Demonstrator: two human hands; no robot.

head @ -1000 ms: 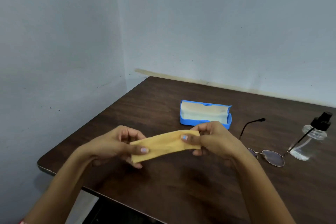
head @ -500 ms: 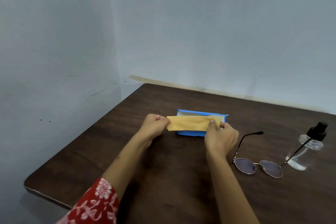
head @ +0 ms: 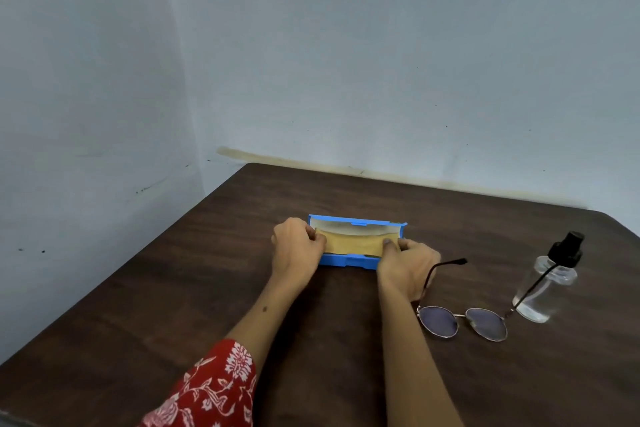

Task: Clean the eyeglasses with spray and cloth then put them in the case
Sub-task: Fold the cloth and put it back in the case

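Note:
A blue eyeglass case (head: 349, 261) lies open in the middle of the dark wooden table (head: 194, 288). A folded yellow cloth (head: 353, 245) lies stretched inside the case. My left hand (head: 296, 250) pinches its left end and my right hand (head: 407, 263) pinches its right end. Round wire-rimmed eyeglasses (head: 462, 319) lie unfolded on the table to the right of my right wrist. One temple leans on a clear spray bottle (head: 547, 282) with a black nozzle, which stands upright at the far right.
Pale blue walls (head: 346, 62) meet in a corner behind and to the left of the table. The table's left edge runs diagonally toward me. A red floral sleeve (head: 211, 392) covers my left upper arm.
Both hands carried the cloth from near my body forward to the case and lowered it inside. The glasses and bottle stayed put.

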